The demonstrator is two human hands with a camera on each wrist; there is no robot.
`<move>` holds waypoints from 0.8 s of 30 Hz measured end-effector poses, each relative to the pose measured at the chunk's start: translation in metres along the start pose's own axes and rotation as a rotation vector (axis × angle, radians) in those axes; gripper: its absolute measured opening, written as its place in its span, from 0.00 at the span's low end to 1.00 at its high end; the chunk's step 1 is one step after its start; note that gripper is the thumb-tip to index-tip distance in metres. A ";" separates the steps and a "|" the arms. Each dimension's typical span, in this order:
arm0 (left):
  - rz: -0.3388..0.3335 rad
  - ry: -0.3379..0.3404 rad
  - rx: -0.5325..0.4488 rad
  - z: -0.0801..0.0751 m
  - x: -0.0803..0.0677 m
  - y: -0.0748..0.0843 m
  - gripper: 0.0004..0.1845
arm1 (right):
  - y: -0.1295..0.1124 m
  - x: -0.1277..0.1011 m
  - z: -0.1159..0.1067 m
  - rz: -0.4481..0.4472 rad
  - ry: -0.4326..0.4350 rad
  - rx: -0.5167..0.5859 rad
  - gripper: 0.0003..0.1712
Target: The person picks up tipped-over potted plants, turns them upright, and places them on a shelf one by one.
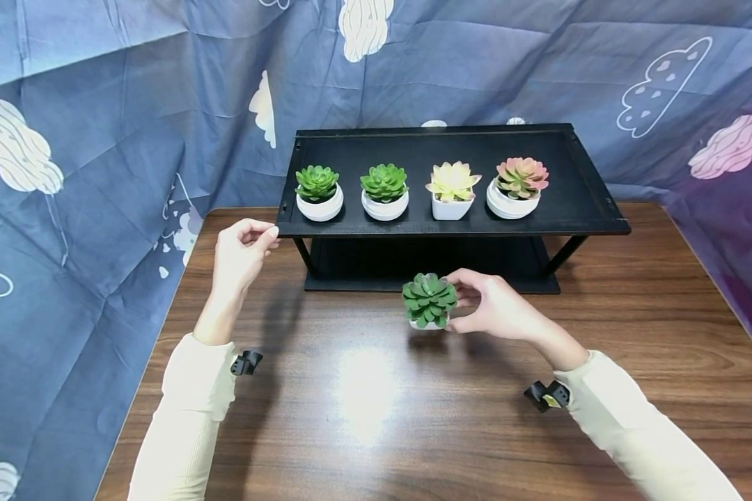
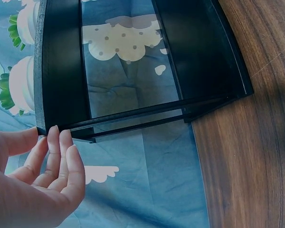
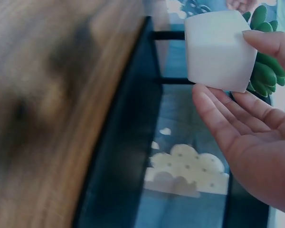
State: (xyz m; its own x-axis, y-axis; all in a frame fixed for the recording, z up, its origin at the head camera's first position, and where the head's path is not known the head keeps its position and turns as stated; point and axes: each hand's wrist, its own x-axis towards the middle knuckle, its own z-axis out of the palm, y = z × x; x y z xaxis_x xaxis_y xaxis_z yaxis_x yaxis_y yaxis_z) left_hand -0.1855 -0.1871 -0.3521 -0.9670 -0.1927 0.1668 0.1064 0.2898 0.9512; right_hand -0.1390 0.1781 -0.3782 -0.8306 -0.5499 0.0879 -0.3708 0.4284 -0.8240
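Observation:
In the head view my right hand [image 1: 494, 306] holds a dark green potted succulent [image 1: 429, 299] in front of the black two-tier shelf [image 1: 426, 149]. Its white squarish pot [image 3: 219, 53], seen in the right wrist view, is gripped between thumb and fingers, tilted on its side in that view. My left hand [image 1: 239, 252] pinches the front left corner of the shelf's top board. The left wrist view shows that thumb and the fingertips meeting at the board's edge [image 2: 39, 80].
Along the top board stand two bright green succulents [image 1: 317, 184] [image 1: 385, 184] in round white pots, a pale yellow one [image 1: 453, 182] in a square pot and a pinkish one [image 1: 521, 178] in a round pot. The shelf rests on a wooden table [image 1: 451, 431]; a blue cloud-patterned cloth [image 1: 125, 125] hangs behind.

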 end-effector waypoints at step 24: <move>0.008 0.002 0.018 0.000 0.000 0.000 0.11 | -0.027 -0.050 -0.122 0.234 0.349 -0.093 0.22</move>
State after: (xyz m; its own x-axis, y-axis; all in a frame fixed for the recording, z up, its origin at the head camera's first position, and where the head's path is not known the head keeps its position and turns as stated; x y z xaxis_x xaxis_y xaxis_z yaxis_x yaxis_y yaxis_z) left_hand -0.1854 -0.1872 -0.3519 -0.9658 -0.1919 0.1745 0.1096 0.3077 0.9451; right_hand -0.1383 0.2814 -0.2919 -0.9816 -0.1613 0.1021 -0.1783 0.5840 -0.7919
